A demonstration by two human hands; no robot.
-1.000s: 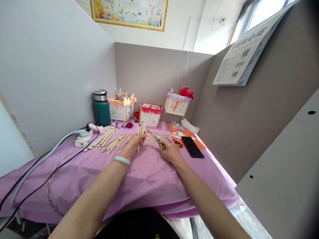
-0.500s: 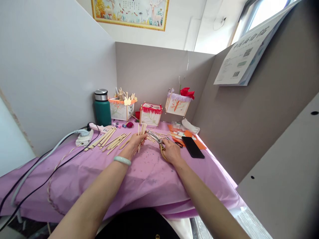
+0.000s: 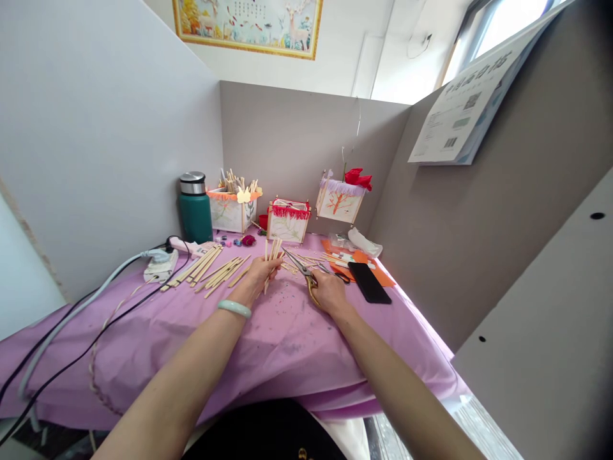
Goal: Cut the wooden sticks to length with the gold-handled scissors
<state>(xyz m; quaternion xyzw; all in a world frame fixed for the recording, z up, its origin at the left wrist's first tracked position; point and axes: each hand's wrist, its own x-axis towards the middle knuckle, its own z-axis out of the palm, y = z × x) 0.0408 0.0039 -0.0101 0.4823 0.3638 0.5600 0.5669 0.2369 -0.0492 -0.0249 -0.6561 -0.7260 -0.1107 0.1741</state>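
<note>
My left hand is closed around several thin wooden sticks that point upward above the table. In my right hand is a pair of scissors with gold handles, its blades directed toward the held sticks. The blade tips are close to the sticks; whether they touch I cannot tell. On the purple tablecloth, to the left of my left hand, lie more flat wooden sticks in loose groups. Thin sticks and short pieces are scattered behind the scissors.
A black phone lies right of my right hand, by orange paper and black-handled scissors. At the back stand a green bottle and decorated boxes. A power strip with cables sits left.
The scissors' blades have shifted slightly beside the sticks and look a little more closed together. Both hands stay nearly in place; the whole view has moved slightly.
</note>
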